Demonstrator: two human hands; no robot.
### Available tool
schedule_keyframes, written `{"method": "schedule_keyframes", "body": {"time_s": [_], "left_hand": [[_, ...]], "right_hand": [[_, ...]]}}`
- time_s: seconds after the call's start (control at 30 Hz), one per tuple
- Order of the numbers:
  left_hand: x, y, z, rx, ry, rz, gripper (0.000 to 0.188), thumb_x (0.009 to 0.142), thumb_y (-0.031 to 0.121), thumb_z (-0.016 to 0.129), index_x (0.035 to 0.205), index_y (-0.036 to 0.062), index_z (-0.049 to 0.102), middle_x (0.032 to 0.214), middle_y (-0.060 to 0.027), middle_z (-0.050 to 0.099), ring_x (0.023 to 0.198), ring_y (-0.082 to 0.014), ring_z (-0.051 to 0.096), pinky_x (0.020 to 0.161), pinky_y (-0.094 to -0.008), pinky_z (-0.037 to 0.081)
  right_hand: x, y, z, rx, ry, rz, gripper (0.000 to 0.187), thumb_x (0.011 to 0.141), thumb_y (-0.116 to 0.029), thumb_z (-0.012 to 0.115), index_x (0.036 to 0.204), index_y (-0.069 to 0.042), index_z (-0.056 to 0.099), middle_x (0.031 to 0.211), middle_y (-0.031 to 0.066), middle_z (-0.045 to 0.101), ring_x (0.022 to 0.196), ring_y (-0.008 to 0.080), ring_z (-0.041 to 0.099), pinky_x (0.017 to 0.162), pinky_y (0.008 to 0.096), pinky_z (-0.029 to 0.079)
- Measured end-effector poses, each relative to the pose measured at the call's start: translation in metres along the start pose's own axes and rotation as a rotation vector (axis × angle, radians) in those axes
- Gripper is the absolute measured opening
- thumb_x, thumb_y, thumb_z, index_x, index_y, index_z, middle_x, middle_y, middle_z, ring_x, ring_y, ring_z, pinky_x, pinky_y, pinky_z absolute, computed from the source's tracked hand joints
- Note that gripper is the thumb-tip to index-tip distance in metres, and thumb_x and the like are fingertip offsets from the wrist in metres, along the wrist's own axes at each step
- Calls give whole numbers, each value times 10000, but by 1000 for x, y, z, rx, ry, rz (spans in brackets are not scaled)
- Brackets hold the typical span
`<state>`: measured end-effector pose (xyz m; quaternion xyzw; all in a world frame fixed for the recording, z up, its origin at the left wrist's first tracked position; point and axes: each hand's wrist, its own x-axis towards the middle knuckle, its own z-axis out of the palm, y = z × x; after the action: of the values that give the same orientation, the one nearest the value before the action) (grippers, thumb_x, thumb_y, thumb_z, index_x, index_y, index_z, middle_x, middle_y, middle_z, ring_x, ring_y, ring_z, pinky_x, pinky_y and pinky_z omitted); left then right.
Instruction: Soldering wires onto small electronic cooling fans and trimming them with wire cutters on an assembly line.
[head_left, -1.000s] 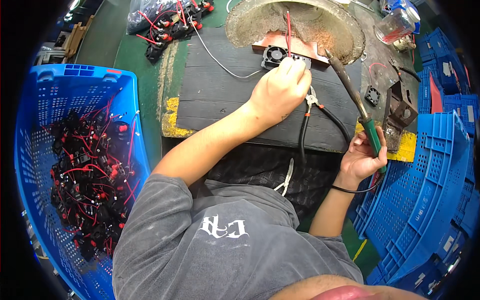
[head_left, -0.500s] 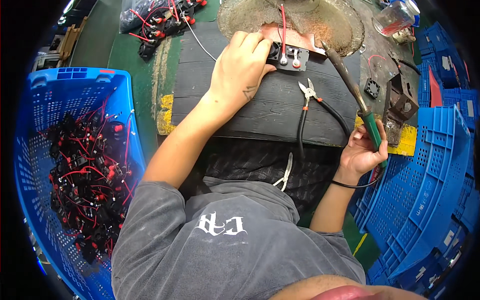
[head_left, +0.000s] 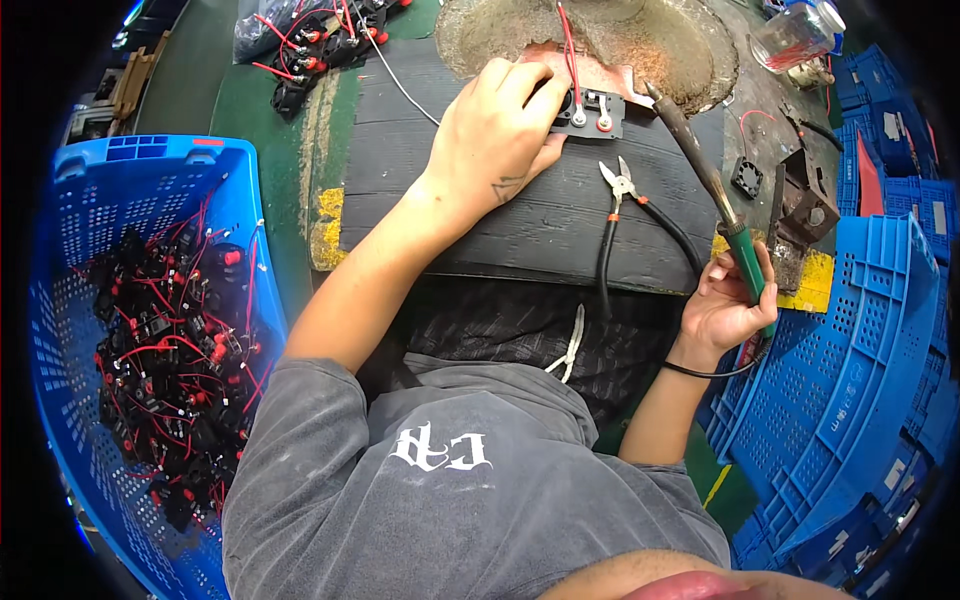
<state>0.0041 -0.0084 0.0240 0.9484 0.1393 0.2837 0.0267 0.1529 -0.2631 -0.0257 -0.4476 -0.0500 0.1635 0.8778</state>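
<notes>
My left hand (head_left: 498, 130) grips a black socket panel (head_left: 612, 122) at its left end, above the black board. Two metal terminals show on the panel, and a red wire (head_left: 571, 60) runs up from one of them. My fingers cover the panel's left part. In my right hand (head_left: 722, 308) is a soldering iron (head_left: 741, 250) by its green handle, fingers wrapped round it. The iron's dark tip points up and left, just right of the panel and apart from it. Diagonal cutters (head_left: 622, 186) with black and orange handles lie on the board below the panel, jaws parted.
A stone-like basin (head_left: 700, 50) stands behind the panel. To the left is a blue crate (head_left: 245, 190) of wired black parts; more wired parts (head_left: 310, 60) lie at the back left. A metal iron stand (head_left: 803, 205), a small fan (head_left: 746, 177) and a jar (head_left: 797, 38) are at the right.
My left hand has shifted the panel slightly to the right. My right hand and the soldering iron are almost unmoved.
</notes>
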Motion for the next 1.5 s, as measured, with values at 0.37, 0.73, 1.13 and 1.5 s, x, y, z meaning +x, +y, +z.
{"method": "schedule_keyframes", "body": {"time_s": [0.37,0.73,1.13,1.5], "left_hand": [[0,3,-6,12,-31,-12,551,702,127,759,1217,32,588,1198,-100,576,1028,-280,566,912,-356,483],[-59,-24,-41,35,-128,-127,194,751,79,718,931,74,644,970,-61,611,994,-250,576,889,-367,427],[-37,-9,-39,-338,47,-27,169,753,22,722,909,44,662,804,-78,608,747,-258,614,681,-352,499],[-17,-13,5,-427,204,-3,228,735,-5,725,959,35,713,821,-70,573,696,-201,591,603,-299,484]], "right_hand": [[0,1,0,4,-15,-1,526,931,-432,431,1173,-6,622,832,171,677,621,193,594,438,248,409],[1,-1,-3,48,-74,11,524,925,-415,456,1173,14,626,918,170,690,678,208,611,535,265,464],[3,-1,-6,5,-83,11,539,925,-429,443,1174,12,628,862,185,673,616,198,583,457,249,431],[-9,-14,10,-122,21,-7,543,923,-446,449,1180,3,616,841,207,657,593,205,584,401,233,435]]}}
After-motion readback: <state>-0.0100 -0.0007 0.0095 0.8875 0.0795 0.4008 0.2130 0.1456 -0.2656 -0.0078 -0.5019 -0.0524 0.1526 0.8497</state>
